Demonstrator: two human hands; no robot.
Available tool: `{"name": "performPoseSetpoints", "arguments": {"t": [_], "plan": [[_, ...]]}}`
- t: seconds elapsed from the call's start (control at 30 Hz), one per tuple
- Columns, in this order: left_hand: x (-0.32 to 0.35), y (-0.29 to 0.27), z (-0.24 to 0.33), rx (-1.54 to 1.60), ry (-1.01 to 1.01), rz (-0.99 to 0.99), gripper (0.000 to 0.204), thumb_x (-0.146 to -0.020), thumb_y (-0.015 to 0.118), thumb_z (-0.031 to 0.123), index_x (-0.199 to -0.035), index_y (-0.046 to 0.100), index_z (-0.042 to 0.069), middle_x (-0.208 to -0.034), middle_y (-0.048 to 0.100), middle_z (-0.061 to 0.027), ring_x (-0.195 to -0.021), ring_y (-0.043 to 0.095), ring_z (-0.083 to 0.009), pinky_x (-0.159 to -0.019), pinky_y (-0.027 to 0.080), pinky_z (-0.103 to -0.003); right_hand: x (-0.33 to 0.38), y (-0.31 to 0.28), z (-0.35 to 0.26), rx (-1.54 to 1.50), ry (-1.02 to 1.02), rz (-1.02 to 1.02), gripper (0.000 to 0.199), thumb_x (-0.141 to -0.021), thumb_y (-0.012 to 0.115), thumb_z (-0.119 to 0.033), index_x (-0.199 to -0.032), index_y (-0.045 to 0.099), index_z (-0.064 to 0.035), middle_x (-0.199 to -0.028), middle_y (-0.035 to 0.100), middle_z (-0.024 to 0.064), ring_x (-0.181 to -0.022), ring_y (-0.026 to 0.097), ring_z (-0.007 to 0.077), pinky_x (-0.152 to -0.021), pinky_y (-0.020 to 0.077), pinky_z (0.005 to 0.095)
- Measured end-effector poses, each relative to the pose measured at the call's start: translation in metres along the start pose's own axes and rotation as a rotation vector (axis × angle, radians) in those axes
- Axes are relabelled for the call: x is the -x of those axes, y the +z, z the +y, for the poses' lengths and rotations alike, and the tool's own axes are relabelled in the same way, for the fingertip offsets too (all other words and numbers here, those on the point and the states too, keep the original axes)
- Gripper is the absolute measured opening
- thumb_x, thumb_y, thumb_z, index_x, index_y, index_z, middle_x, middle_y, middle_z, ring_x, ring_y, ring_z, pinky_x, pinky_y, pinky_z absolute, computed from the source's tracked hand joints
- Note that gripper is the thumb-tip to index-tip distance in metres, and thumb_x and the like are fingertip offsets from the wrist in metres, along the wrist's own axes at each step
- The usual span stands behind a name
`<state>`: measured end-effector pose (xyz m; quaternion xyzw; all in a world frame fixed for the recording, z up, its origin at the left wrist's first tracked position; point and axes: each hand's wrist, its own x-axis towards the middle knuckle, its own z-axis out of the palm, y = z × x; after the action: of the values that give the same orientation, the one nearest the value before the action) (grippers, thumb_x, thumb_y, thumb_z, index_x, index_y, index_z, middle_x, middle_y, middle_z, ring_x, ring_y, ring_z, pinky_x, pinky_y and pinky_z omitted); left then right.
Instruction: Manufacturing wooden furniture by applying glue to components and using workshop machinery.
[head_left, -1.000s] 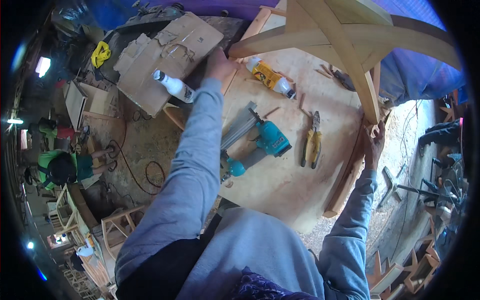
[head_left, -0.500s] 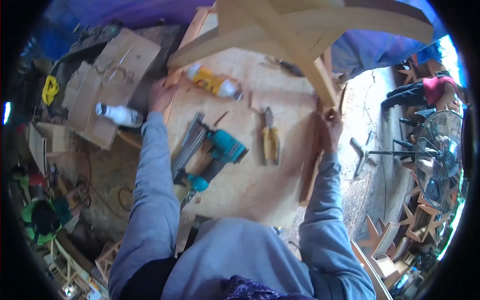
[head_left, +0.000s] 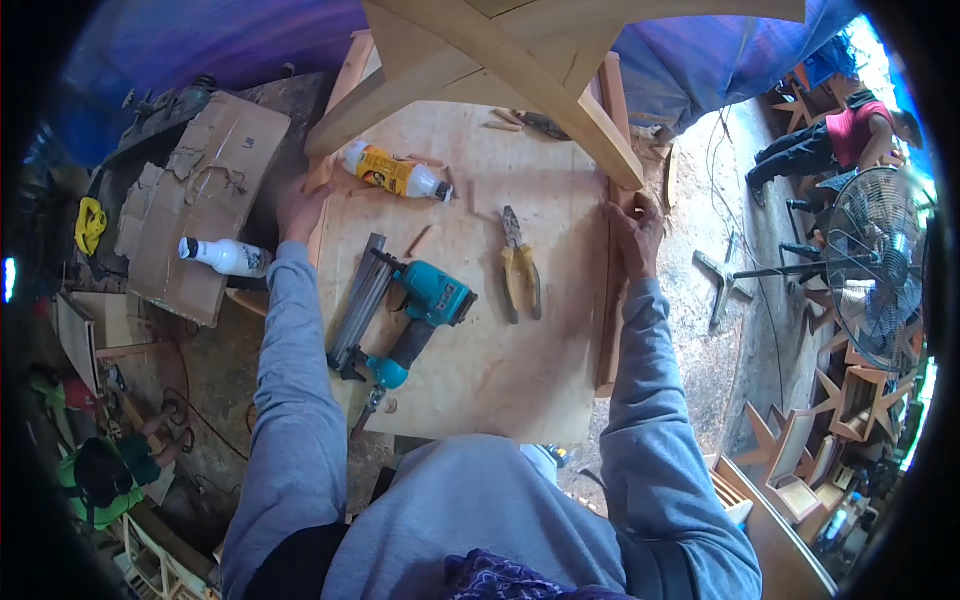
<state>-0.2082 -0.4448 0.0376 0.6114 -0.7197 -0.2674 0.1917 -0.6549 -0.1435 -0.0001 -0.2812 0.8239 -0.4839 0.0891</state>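
– Hands?
– Left hand (head_left: 297, 210) against the left rail (head_left: 352, 68), just by one foot of the crossed wooden frame (head_left: 482, 48). Fingers mostly hidden, can't tell if it's clamped. Right hand (head_left: 638, 235) grasps the upper part of the right rail (head_left: 610, 330): thumb on the inner side, fingers curled outside, next to the frame's right foot. Can't read how hard.
– Where's the frame?
– Far end of the panel (head_left: 470, 390), standing up between the rails. Top runs out of view.
– Handling?
– My read: solid wood, stiff, moderately heavy, awkward because it's wide. Bare surface, so decent friction. Not fragile, though the crossing joint shouldn't take a twist. Best hold is low on both sides, where rails and feet meet.
– Counts?
– Crossed frame, one. Rails, two. Panel, one. On the panel: one teal nail gun (head_left: 432, 290), one pair of yellow-handled pliers (head_left: 520, 275), one yellow-labelled bottle (head_left: 385, 172). Wood scraps: several, too small for a sure count.
– Off the panel?
– Left: one white bottle (head_left: 228, 256) on one torn cardboard sheet (head_left: 220, 150). Right: one standing fan (head_left: 878, 265). Other people, at least two: green top (head_left: 95, 490) left, red top (head_left: 850, 140) right.
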Motion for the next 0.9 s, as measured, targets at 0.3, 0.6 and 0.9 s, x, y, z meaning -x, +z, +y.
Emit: {"name": "performPoseSetpoints", "arguments": {"t": [0.3, 0.6, 0.9], "plan": [[-0.016, 0.030, -0.004, 0.152, -0.004, 0.216, 0.102, -0.060, 0.094, 0.041, -0.142, 0.044, 0.004, -0.135, 0.050, -0.0222, -0.122, 0.054, -0.0357, -0.103, 0.048, -0.043, -0.018, -0.008, 0.055, -0.088, -0.174, 0.077, 0.072, -0.087, 0.079, -0.019, -0.148, 0.045, -0.0031, -0.138, 0.045, 0.0154, -0.114, 0.054, 0.0251, -0.091, 0.0515, 0.0334], [-0.033, 0.027, 0.000, 0.116, 0.251, 0.315, 0.103, -0.062, 0.092, 0.035, -0.147, 0.035, 0.019, -0.143, 0.045, -0.0178, -0.138, 0.035, -0.0388, -0.115, 0.032, -0.053, -0.009, -0.001, 0.011, 0.127, -0.126, -0.010, 0.067, -0.089, 0.074, -0.019, -0.146, 0.044, -0.0005, -0.137, 0.043, 0.0183, -0.117, 0.056, 0.0287, -0.099, 0.0488, 0.0363], [-0.046, 0.018, -0.013, 0.564, 0.313, 0.237, 0.058, -0.082, 0.078, 0.024, -0.134, 0.054, 0.013, -0.137, 0.054, -0.0164, -0.121, 0.053, -0.0379, -0.102, 0.047, -0.045, -0.011, 0.003, -0.002, 0.148, -0.314, 0.096, 0.068, -0.093, 0.071, -0.030, -0.149, 0.043, -0.0050, -0.143, 0.040, 0.0203, -0.127, 0.048, 0.0339, -0.103, 0.0431, 0.0443]]}}
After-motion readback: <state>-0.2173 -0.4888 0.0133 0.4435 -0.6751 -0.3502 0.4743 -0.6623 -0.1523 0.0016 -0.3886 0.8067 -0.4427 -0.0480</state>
